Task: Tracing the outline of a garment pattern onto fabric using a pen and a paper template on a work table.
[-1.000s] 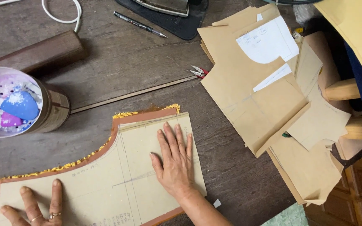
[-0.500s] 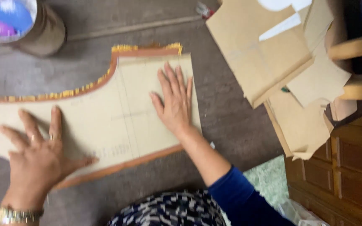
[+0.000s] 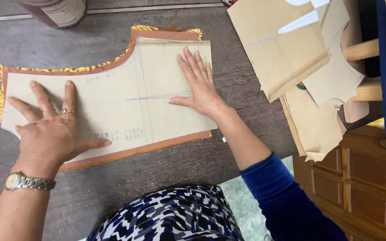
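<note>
Nearest the camera is the person's patterned top [image 3: 170, 216], blue, black and white, with a blue sleeve [image 3: 287, 201] on the right arm. The left wrist carries a metal wristwatch [image 3: 25, 182].

Just beyond, the left hand [image 3: 52, 129] lies flat, palm down, on the left part of a paper pattern [image 3: 126, 102]. Its fingers [image 3: 41, 99] are spread apart and pressed on the paper, gripping nothing; two of them wear rings, and the thumb points right along the pattern's lower edge. The right hand [image 3: 199, 87] lies flat on the right part of the same pattern, fingers close together and pointing away from the body, thumb stretched out to the left, also holding nothing.

The pattern is a pale beige sheet with a curved cut-out along its far edge and faint pencil lines across it. It rests on a piece of brown cloth [image 3: 157, 36] of the same outline, which shows as a narrow border all round. A yellow fringed trim [image 3: 63, 69] runs along the cloth's far and left edges. Both lie in the middle of the dark wooden worktop [image 3: 255, 89].

To the right, a loose stack of tan paper pieces [image 3: 282, 58] overhangs the worktop's edge, above a wooden cabinet with drawers [image 3: 362, 174]. At the far left edge stands a round tin [image 3: 59, 11], partly out of view, with a long thin stick [image 3: 112, 10] lying beside it.
</note>
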